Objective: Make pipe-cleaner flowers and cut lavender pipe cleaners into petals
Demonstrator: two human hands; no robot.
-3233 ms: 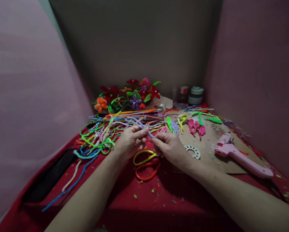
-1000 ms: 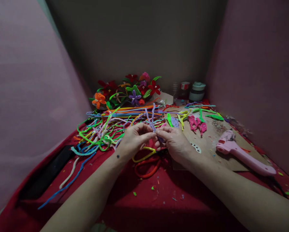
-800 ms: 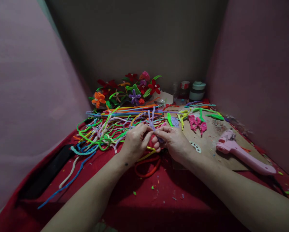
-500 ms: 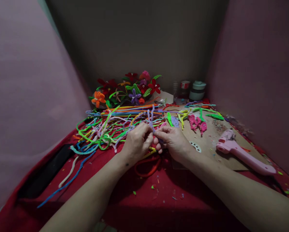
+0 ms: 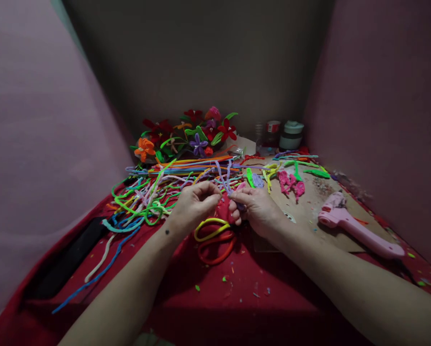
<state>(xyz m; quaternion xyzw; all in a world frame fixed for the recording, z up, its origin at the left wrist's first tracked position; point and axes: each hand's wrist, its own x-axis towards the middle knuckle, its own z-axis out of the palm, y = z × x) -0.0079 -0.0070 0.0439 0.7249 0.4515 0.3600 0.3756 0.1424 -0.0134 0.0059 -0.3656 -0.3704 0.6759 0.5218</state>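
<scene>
My right hand (image 5: 256, 206) pinches a lilac pipe cleaner (image 5: 229, 185) between thumb and forefinger. Two thin ends of it stick up in a V above the fingertips, and part of it is hidden in the palm. Just left of it is my left hand (image 5: 197, 204), its fingers bent and the thumb slightly apart from the forefinger, with nothing visible between them. Beneath the hands lie a yellow pipe cleaner loop (image 5: 211, 229) and a red-orange loop (image 5: 218, 250) on the red cloth (image 5: 244, 293).
Loose coloured pipe cleaners (image 5: 143, 206) spread across the left. Fuzzy flowers (image 5: 197, 139) stand behind. On the right, a pink glue gun (image 5: 359, 230) and pink fuzzy pieces (image 5: 290, 185) rest on a brown board (image 5: 309, 226). A lidded jar (image 5: 291, 135) stands at the back; a black object (image 5: 71, 259) lies left.
My left hand has drawn away to the left from the lilac pipe cleaner, whose upright ends now spread wider. The yellow loop shows more. My right hand keeps its pinch.
</scene>
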